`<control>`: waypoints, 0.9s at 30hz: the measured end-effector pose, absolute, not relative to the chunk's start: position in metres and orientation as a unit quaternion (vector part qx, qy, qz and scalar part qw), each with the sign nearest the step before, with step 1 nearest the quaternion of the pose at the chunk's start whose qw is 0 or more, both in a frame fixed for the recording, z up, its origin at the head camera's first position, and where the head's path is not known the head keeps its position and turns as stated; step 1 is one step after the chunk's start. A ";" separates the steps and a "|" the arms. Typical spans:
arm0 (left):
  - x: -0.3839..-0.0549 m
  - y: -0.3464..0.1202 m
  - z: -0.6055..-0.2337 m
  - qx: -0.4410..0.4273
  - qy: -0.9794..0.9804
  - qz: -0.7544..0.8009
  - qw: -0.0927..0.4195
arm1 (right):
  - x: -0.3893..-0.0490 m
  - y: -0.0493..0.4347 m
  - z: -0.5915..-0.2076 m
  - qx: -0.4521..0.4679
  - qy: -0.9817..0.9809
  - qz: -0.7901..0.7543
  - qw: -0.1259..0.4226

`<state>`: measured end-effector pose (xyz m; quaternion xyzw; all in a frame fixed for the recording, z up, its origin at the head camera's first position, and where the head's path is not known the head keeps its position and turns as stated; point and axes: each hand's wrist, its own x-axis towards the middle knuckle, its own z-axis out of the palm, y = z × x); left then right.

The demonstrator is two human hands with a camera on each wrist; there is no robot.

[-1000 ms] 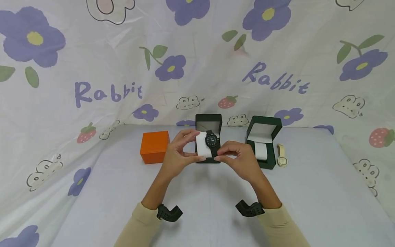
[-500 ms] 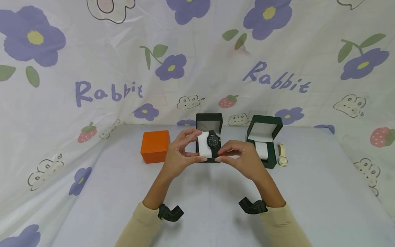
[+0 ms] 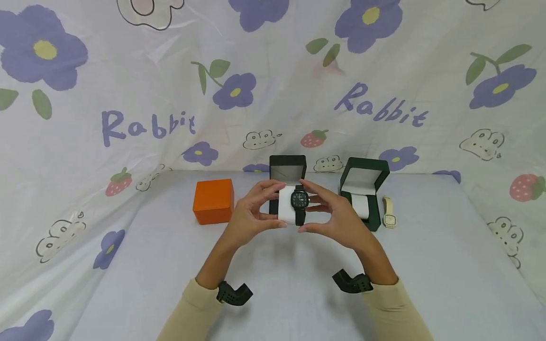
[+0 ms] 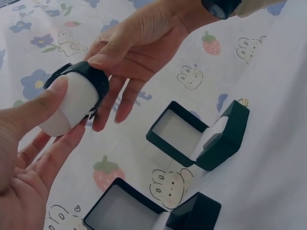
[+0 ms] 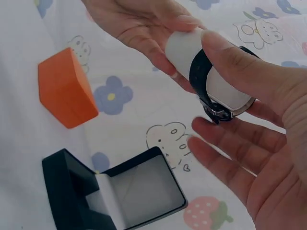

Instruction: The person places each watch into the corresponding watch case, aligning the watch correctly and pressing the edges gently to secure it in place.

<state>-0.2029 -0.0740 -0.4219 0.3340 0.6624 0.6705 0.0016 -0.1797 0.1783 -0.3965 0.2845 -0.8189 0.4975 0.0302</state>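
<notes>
The person's left hand (image 3: 247, 213) held a white watch cushion (image 3: 286, 206) by its left end, the grip pinching it between the thumb and the fingers. A black watch (image 3: 300, 200) was wrapped round the cushion's right end, its square dark dial facing the person. At that end, the right hand (image 3: 339, 218) had its grip on the watch, the thumb on the strap below the dial and the index finger at the strap above it; in the right wrist view its 2 lowest fingers were spread apart. The same view showed the strap's metal buckle (image 5: 220, 114). Watch and cushion were raised over the tabletop (image 3: 290, 284), midway between its left and right edges and nearer the back edge.

Just behind them, near the middle of the back edge, stood a dark watch box (image 3: 287, 161) with its lid up. Toward the back right corner was an open green watch box (image 3: 368, 164), a white pillow (image 3: 360, 206) inside it. A gold watch (image 3: 389, 213) lay just beside that box, on the side toward the right edge. Toward the back left corner sat an orange box (image 3: 213, 201). A floral cloth (image 3: 273, 85) rose behind the back edge.
</notes>
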 end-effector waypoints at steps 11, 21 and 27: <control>-0.205 -0.074 -0.423 0.345 0.655 0.672 0.010 | -0.181 0.180 -0.396 0.290 -0.810 0.508 0.030; -0.204 -0.075 -0.425 0.342 0.661 0.668 -0.009 | -0.178 0.176 -0.396 0.283 -0.814 0.504 0.057; -0.203 -0.073 -0.424 0.342 0.660 0.668 -0.015 | -0.178 0.176 -0.398 0.285 -0.811 0.506 0.072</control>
